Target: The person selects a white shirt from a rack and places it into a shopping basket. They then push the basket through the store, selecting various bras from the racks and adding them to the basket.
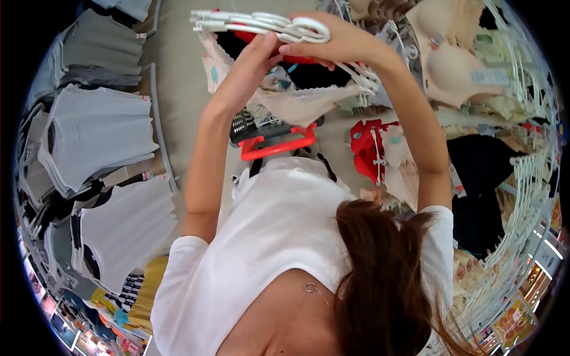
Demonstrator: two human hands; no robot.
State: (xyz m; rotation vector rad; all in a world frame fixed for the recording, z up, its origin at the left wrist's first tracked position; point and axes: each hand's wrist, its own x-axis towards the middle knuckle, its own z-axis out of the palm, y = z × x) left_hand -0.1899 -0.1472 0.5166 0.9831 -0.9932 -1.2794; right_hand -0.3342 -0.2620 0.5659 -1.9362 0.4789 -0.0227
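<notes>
A bundle of white plastic hangers is held up at the top centre. My left hand closes on it from below, fingers beside the hanger bars. Close by, my right hand grips the same bundle near its rounded end. Garments hang beneath: a beige lace piece, a black one and some red fabric between the hands. More white hanger ends show under my right wrist. Some of my fingertips are hidden behind the hangers.
Below the garments is a dark basket with a red handle, near my body. White tops hang on a rack at the left. At the right are beige bras, black garments and a red garment.
</notes>
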